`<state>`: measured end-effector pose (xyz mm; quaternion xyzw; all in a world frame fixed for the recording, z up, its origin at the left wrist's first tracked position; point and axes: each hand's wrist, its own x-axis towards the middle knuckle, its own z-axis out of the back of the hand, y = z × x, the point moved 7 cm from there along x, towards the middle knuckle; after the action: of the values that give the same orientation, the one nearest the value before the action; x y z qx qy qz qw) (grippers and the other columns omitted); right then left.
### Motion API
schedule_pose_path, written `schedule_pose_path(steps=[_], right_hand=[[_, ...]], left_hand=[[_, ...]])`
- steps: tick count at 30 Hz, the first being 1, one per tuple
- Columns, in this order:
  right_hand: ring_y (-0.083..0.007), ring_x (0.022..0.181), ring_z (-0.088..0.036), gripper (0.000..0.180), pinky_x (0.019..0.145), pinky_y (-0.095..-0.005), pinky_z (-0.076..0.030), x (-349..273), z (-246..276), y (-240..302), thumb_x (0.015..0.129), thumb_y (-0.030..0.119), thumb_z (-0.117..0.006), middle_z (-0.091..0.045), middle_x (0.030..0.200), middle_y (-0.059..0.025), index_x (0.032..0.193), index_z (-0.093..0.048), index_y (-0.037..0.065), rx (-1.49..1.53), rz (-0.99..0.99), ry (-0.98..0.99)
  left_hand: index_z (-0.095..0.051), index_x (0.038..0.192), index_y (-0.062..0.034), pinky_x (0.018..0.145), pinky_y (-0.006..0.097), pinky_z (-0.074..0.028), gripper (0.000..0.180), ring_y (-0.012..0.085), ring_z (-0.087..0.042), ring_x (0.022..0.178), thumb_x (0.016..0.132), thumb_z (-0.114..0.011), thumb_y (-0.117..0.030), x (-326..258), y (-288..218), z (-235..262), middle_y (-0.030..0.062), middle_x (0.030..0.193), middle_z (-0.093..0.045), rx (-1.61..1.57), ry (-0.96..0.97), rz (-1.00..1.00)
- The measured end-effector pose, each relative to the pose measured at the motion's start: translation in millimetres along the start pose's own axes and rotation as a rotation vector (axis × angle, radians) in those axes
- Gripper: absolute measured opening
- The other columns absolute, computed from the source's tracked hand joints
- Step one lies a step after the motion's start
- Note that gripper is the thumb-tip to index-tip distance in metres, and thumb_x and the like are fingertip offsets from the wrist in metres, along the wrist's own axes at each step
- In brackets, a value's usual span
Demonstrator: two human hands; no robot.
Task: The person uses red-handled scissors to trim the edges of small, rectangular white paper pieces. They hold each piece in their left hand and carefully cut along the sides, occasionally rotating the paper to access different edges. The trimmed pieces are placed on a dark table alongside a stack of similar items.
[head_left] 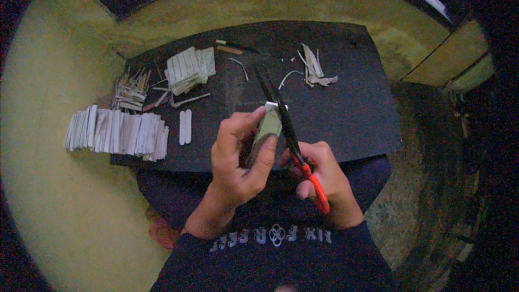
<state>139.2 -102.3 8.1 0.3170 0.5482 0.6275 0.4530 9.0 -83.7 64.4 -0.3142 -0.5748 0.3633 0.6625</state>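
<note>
Two hands meet over the near edge of the black board point(346, 113) resting across your lap. Nothing on the board is a container; everything lies loose on it. Your left hand point(238, 157) comes up from the lower edge with its wrist bent, thumb on the near side and fingers curled over the far side, pinching a small pale stack of paper strips point(268, 125) upright above the near edge. Your right hand point(324, 176) sits just beside it, fingers closed through the orange handles of the scissors point(289, 135). The long dark blades point away toward the far edge, and the stack's white top end touches them. Whether the blades are parted or closed you cannot tell from here, since they read as one dark line.

A long row of cut white strips point(116, 132) hangs over the board's left edge onto the yellow floor. Two rounded white sticks point(185, 127) lie side by side just right of that row. Toward the far left corner sit a loose heap of thin slivers point(131, 91) and a thick bundle of pale sheets point(189, 67). Curled offcuts point(316, 70) lie near the far edge, right of centre, with a pencil-like stick point(232, 46) at the far edge itself.

Your right fingertips are hidden behind the handles, and dim light blurs the smaller scraps.
</note>
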Motion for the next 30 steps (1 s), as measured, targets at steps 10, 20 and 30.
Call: schedule_pose_path(steps=[10, 20, 30], right_hand=[[-0.0061, 0.042, -0.036, 0.082, 0.039, -0.0225, -0.023, 1, 1, 5, 0.043, 0.079, -0.050, -0.037, 0.045, 0.0037, 0.070, -0.052, 0.002, -0.012, 0.027, -0.098], [-0.0068, 0.044, -0.035, 0.083, 0.040, -0.0229, -0.024, -2, 5, 3, 0.043, 0.082, -0.047, -0.037, 0.047, 0.0035, 0.066, -0.051, 0.002, -0.080, 0.019, -0.084], [-0.0116, 0.067, -0.050, 0.069, 0.060, -0.0288, -0.041, -11, -1, 23, 0.053, 0.058, -0.065, -0.058, 0.072, -0.0073, 0.087, -0.054, -0.001, 0.286, -0.079, 0.044]], left_hand=[[-0.043, 0.101, 0.0029, 0.066, 0.022, -0.042, 0.031, 0.0135, -0.052, 0.075, 0.073, -0.055, 0.003, 5, -4, 3, 0.0112, 0.085, -0.051, 0.046, 0.052, 0.012], [-0.047, 0.101, 0.0008, 0.059, 0.021, -0.039, 0.031, 0.0106, -0.050, 0.068, 0.071, -0.056, 0.003, 6, 2, 7, 0.0076, 0.078, -0.051, -0.024, 0.084, 0.072], [-0.048, 0.101, 0.0014, 0.061, 0.021, -0.039, 0.033, 0.0107, -0.049, 0.069, 0.070, -0.057, 0.004, 4, 6, 9, 0.0068, 0.078, -0.051, -0.073, 0.114, 0.153]])
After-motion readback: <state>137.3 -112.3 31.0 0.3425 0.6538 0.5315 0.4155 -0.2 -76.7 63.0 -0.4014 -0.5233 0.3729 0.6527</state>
